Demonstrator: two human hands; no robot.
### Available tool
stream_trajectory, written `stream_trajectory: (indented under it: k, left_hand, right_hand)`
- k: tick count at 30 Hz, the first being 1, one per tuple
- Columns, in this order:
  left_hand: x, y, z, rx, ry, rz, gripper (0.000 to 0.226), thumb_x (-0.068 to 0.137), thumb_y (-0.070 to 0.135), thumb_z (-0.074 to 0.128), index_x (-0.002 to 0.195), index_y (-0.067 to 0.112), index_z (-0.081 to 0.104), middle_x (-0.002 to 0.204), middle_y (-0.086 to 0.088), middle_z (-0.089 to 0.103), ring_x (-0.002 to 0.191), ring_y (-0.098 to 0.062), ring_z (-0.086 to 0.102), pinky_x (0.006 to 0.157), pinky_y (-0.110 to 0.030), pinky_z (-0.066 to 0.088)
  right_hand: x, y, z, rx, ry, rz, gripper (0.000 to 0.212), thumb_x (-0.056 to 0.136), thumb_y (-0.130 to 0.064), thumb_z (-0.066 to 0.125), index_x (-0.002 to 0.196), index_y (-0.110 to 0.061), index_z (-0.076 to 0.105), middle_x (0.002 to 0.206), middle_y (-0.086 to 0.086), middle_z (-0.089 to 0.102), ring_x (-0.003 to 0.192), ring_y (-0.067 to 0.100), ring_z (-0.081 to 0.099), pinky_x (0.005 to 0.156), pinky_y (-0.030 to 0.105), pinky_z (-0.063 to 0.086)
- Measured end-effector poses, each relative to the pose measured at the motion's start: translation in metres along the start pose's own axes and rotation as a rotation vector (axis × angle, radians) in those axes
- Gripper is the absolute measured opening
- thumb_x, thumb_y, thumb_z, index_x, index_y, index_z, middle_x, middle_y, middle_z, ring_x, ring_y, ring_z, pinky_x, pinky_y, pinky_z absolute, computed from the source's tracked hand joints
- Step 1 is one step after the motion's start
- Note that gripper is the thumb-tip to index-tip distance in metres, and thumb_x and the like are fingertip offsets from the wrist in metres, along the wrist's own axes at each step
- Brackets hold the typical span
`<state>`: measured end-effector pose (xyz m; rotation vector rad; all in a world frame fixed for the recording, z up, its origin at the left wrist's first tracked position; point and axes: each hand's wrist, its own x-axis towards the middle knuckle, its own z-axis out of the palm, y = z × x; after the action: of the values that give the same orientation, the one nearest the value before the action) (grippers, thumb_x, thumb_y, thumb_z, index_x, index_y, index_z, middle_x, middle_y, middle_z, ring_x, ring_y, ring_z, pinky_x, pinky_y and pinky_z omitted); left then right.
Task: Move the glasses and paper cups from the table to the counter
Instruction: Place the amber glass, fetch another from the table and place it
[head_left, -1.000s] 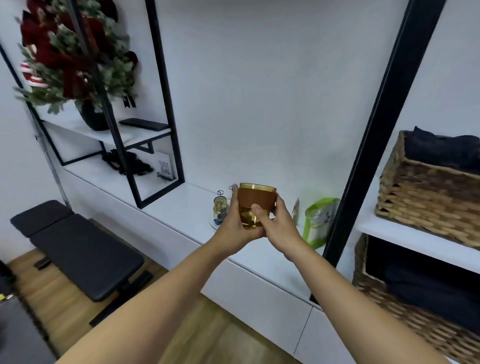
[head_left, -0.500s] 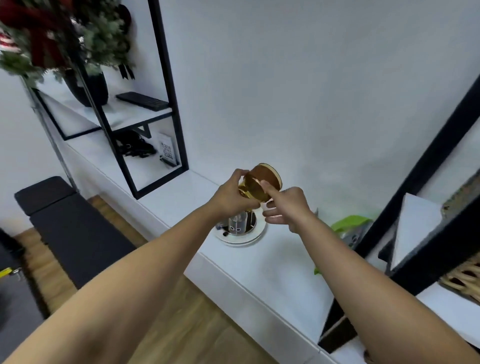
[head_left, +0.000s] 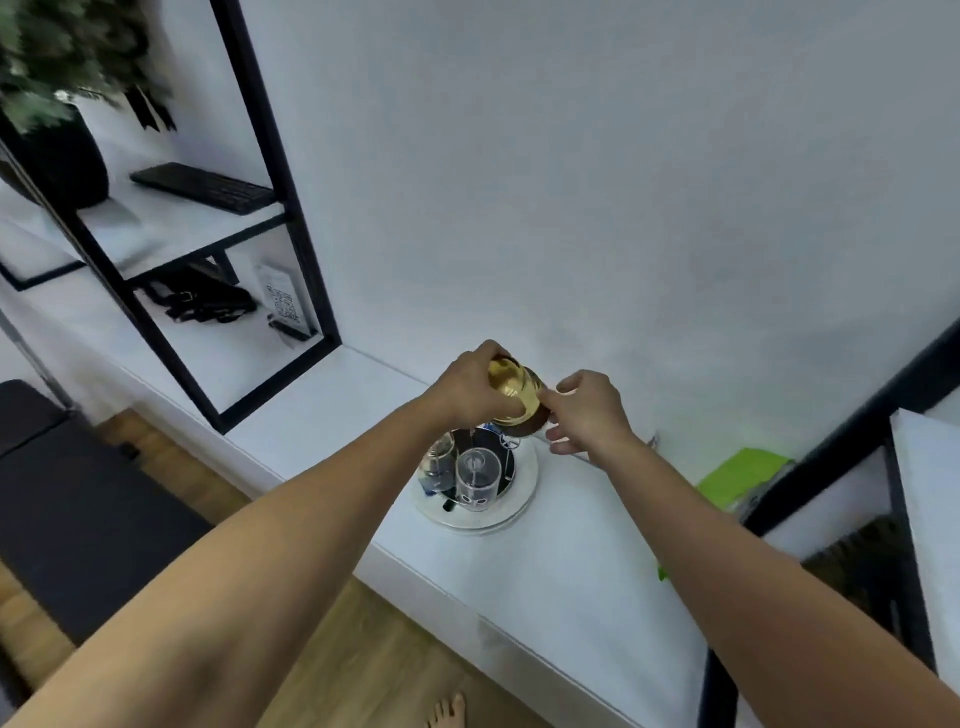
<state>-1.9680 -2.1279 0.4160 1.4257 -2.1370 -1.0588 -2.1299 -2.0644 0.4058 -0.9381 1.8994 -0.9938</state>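
Above the white worktop (head_left: 545, 571), your left hand (head_left: 467, 387) is gripping a brown paper cup (head_left: 517, 397) with a shiny gold inside, fingers curled around its side. You are holding the cup tilted, its mouth turned toward you, just over the far edge of a round white tray (head_left: 524, 493). Your right hand (head_left: 587, 413) is sitting beside the cup, its fingertips (head_left: 545, 397) touching the rim while the other fingers are spreading loosely, grasping nothing. Clear glasses (head_left: 478, 478) are standing on the tray's dark mirrored centre, directly below the cup. A green packet (head_left: 737, 475) is lying on the worktop to the right, well apart from the tray. A black-framed shelf (head_left: 291, 234) is standing to the left.
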Motion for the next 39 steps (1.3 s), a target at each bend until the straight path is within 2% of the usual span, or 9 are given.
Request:
stream_trajectory:
  k: [3,6,8,13,17,22,29,33,39]
  left_hand:
    - [0.025,-0.016,0.008,0.026,-0.046,0.026,0.075,0.073,0.024,0.085,0.136,0.022,0.044,0.128,-0.005,0.049,0.111,-0.023,0.053,0.083,-0.031,0.047]
    - [0.041,-0.026,0.017,0.051,-0.08,0.029,0.079,0.072,0.026,0.087,0.134,0.015,0.04,0.123,-0.005,0.051,0.106,-0.023,0.055,0.076,-0.028,0.045]
    - [0.052,-0.032,0.024,0.093,-0.113,0.053,0.077,0.072,0.028,0.087,0.133,0.013,0.041,0.124,-0.006,0.051,0.108,-0.024,0.055,0.081,-0.032,0.048]
    - [0.063,-0.046,0.039,0.137,-0.153,0.089,0.075,0.075,0.026,0.085,0.136,0.015,0.043,0.127,-0.009,0.049,0.111,-0.026,0.053,0.087,-0.035,0.048]
    - [0.071,-0.054,0.048,0.167,-0.194,0.115,0.076,0.074,0.023,0.087,0.137,0.016,0.044,0.127,-0.01,0.048,0.109,-0.027,0.055,0.088,-0.037,0.05]
    - [0.08,-0.061,0.058,0.176,-0.227,0.096,0.08,0.072,0.022,0.088,0.138,0.015,0.043,0.129,-0.011,0.046,0.112,-0.031,0.056,0.095,-0.044,0.05]
    - [0.086,-0.075,0.071,0.205,-0.268,0.088,0.087,0.073,0.024,0.09,0.142,0.015,0.038,0.133,-0.012,0.044,0.114,-0.033,0.058,0.097,-0.047,0.051]
    - [0.09,-0.08,0.076,0.161,-0.267,0.072,0.092,0.073,0.022,0.089,0.143,0.017,0.029,0.134,-0.012,0.048,0.11,-0.033,0.061,0.095,-0.048,0.053]
    - [0.095,-0.091,0.083,0.215,-0.301,0.076,0.079,0.073,0.027,0.089,0.13,0.012,0.036,0.121,-0.012,0.054,0.103,-0.031,0.061,0.089,-0.049,0.054]
  right_hand:
    - [0.018,0.007,0.014,0.024,-0.026,0.058,0.011,0.094,-0.019,0.064,0.102,-0.012,0.06,0.098,0.018,0.068,0.071,0.03,0.072,0.054,0.043,0.062]
    - [0.028,0.018,0.022,0.092,-0.045,0.105,0.02,0.095,-0.02,0.061,0.113,-0.01,0.063,0.105,0.016,0.066,0.078,0.029,0.071,0.056,0.042,0.062]
    - [0.033,0.023,0.025,0.134,-0.034,0.105,0.023,0.095,-0.02,0.059,0.114,-0.009,0.064,0.107,0.013,0.066,0.077,0.026,0.072,0.058,0.039,0.062]
    - [0.042,0.027,0.032,0.227,-0.049,0.088,0.017,0.094,-0.021,0.066,0.104,-0.007,0.07,0.097,0.012,0.072,0.071,0.02,0.075,0.058,0.029,0.059]
    - [0.048,0.031,0.038,0.209,-0.056,0.06,0.01,0.093,-0.014,0.068,0.083,-0.015,0.069,0.085,0.005,0.071,0.064,0.011,0.073,0.054,0.024,0.057]
    - [0.058,0.041,0.046,0.179,-0.029,0.065,0.01,0.091,-0.014,0.067,0.081,-0.015,0.07,0.093,0.013,0.073,0.084,0.024,0.074,0.066,0.035,0.063]
    - [0.068,0.057,0.054,0.174,-0.021,0.098,0.018,0.09,-0.013,0.07,0.073,-0.018,0.065,0.08,0.005,0.07,0.068,0.013,0.071,0.069,0.035,0.063]
    - [0.072,0.062,0.06,0.124,-0.018,0.085,0.015,0.089,-0.019,0.07,0.075,-0.02,0.066,0.095,0.016,0.073,0.091,0.03,0.073,0.087,0.05,0.059]
    - [0.082,0.072,0.069,0.11,-0.031,0.15,0.014,0.088,-0.019,0.071,0.076,-0.022,0.064,0.089,0.009,0.073,0.092,0.029,0.073,0.09,0.052,0.057]
